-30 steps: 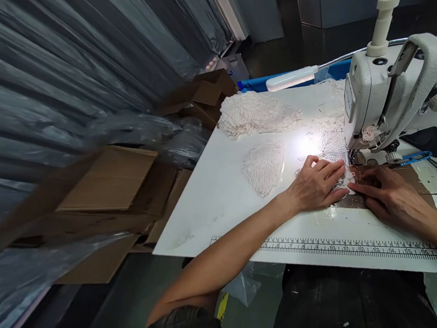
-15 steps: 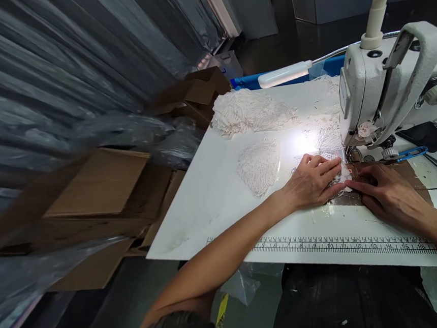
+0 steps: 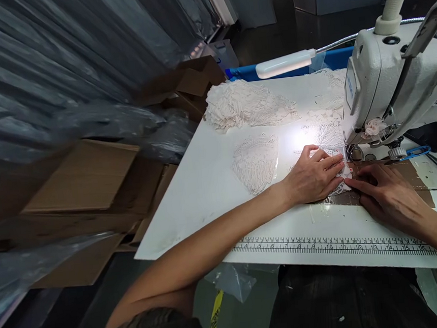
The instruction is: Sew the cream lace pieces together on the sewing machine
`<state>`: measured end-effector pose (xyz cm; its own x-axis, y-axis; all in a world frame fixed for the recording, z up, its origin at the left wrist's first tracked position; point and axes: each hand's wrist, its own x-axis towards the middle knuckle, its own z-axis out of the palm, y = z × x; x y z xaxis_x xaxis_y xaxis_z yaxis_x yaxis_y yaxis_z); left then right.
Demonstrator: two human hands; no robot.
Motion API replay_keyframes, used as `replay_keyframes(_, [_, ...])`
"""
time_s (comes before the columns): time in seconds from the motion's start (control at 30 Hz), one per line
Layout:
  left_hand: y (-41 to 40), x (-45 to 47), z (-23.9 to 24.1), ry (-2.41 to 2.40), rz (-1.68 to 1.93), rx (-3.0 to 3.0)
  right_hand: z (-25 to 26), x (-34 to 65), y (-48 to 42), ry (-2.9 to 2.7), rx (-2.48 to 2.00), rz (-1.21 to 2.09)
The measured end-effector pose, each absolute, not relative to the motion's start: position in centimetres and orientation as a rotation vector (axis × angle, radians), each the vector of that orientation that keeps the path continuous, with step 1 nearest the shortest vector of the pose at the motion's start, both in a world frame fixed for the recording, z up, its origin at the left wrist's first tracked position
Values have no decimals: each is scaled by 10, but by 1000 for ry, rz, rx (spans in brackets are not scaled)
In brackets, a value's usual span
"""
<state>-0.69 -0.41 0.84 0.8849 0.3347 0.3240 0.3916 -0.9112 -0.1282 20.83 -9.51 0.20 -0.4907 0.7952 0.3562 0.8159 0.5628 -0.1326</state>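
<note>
My left hand lies flat, fingers stretched out, pressing a small white lace piece onto the table in front of the needle of a white sewing machine. My right hand rests beside it on a brown taped patch, its fingertips on the same lace piece. A single lace piece lies to the left of my hands, and a pile of lace pieces sits farther back.
The white table has a printed ruler along its front edge. A lamp hangs over the back. Blue snips lie right of the machine. Cardboard boxes and plastic sheeting stand at the left.
Both hands stay pressed on the lace piece at the needle. The view has shifted slightly, so the table and machine appear a little nearer.
</note>
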Motion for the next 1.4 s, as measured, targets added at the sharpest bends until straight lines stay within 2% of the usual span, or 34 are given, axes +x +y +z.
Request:
replay_keyframes(0.3, [8, -3, 8, -491, -474, -2867, 8, 205, -90, -2410, -1386, -63])
replay_keyframes(0.5, [3, -5, 5, -555, -507, -2889, 16, 226, -72, -2463, -1309, 89])
replay_keyframes(0.7, [2, -5, 2, -585, -570, -2907, 4, 233, -71, -2490, -1387, 2])
replay_keyframes(0.87, [2, -5, 1, -611, -564, -2920, 3, 228, -75, -2480, -1264, -122])
replay_keyframes(1.4, [3, -5, 0, -616, -598, -2943, 9, 219, -76, -2476, -1188, -145])
